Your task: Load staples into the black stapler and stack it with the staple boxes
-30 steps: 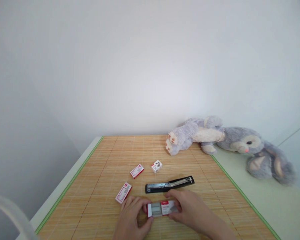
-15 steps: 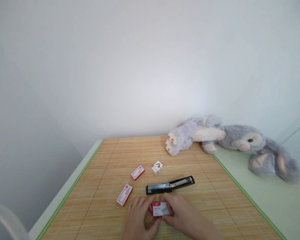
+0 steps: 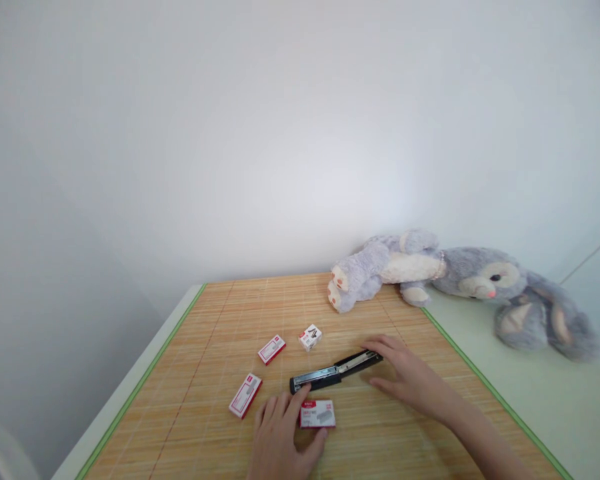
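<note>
A black stapler (image 3: pixel 316 379) lies folded open on the bamboo mat, its metal staple channel exposed. My right hand (image 3: pixel 405 377) is at the stapler's right end, fingertips touching or just over it. Its thumb is spread away below. A red and white staple box (image 3: pixel 318 415) lies flat in front of the stapler. Around the box's left side is my left hand (image 3: pixel 283 433), its index finger extended near the stapler's left end and its thumb near the box's lower edge. Whether the left fingers touch the box is hard to see.
Two more red and white staple boxes (image 3: pixel 246 395) (image 3: pixel 272 349) lie to the left. Behind the stapler sits a small white box (image 3: pixel 311 337) with a stapler picture. A grey plush rabbit (image 3: pixel 415 267) lies along the wall at the back right. The bamboo mat (image 3: pixel 195 373) has green edging.
My right hand has let go of the staple box and moved up and right to the stapler's end. The stapler has turned slightly. My left hand stays beside the box.
</note>
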Available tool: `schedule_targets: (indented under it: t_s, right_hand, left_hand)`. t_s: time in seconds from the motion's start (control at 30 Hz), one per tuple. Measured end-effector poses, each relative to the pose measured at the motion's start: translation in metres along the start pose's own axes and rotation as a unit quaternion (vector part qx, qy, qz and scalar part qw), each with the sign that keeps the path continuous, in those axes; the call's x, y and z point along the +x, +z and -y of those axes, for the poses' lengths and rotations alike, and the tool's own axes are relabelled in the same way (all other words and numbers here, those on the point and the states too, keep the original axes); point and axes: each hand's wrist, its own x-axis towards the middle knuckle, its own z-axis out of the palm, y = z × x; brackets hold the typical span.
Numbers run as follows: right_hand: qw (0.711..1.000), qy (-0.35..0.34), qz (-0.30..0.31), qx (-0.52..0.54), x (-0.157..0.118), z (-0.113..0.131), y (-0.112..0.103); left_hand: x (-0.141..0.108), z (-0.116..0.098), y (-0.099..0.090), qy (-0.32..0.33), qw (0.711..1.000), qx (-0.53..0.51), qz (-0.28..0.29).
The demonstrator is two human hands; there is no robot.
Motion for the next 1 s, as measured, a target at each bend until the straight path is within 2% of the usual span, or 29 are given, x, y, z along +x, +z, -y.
schedule_targets:
  t_s: [0.07,0.13,0.2,0.33,0.4,0.5,0.67,0.77,0.87,0.93,1.0]
  right_hand:
    - [0.998,0.024,0.032,0.054,0.001,-0.010,-0.002]
    - [0.992,0.043,0.044,0.110,0.004,-0.009,-0.003]
    - [0.983,0.033,0.041,0.175,0.010,0.001,-0.004]
    - [0.963,-0.043,0.006,0.267,0.028,0.038,0.008]
    - [0.958,-0.078,-0.014,0.274,0.039,0.055,0.021]
    - [0.957,-0.108,-0.012,0.269,0.053,0.070,0.048]
    - [0.967,-0.094,0.021,0.235,0.060,0.076,0.083]
    - [0.973,-0.077,0.032,0.217,0.058,0.074,0.087]
    - [0.978,-0.068,0.012,0.195,0.052,0.071,0.083]
    - [0.983,-0.054,-0.003,0.176,0.046,0.066,0.080]
    - [0.986,-0.037,-0.012,0.161,0.039,0.061,0.076]
  left_hand:
    - [0.000,0.000,0.005,-0.004,1.000,0.014,-0.017]
    - [0.000,-0.002,0.009,-0.007,0.999,0.023,-0.034]
    - [0.000,-0.006,0.012,-0.013,0.998,0.026,-0.053]
    - [0.000,-0.015,0.013,-0.027,0.996,0.033,-0.079]
    - [0.001,-0.017,0.013,-0.025,0.996,0.037,-0.083]
    - [0.000,-0.016,0.013,-0.014,0.994,0.043,-0.095]
    - [-0.001,-0.010,0.015,0.005,0.994,0.048,-0.101]
    - [-0.002,-0.009,0.016,0.034,0.993,0.053,-0.101]
    - [-0.007,-0.007,0.013,0.056,0.989,0.062,-0.120]
    - [-0.011,-0.004,0.007,0.024,0.986,0.075,-0.144]
    - [-0.015,0.004,-0.001,-0.039,0.979,0.099,-0.175]
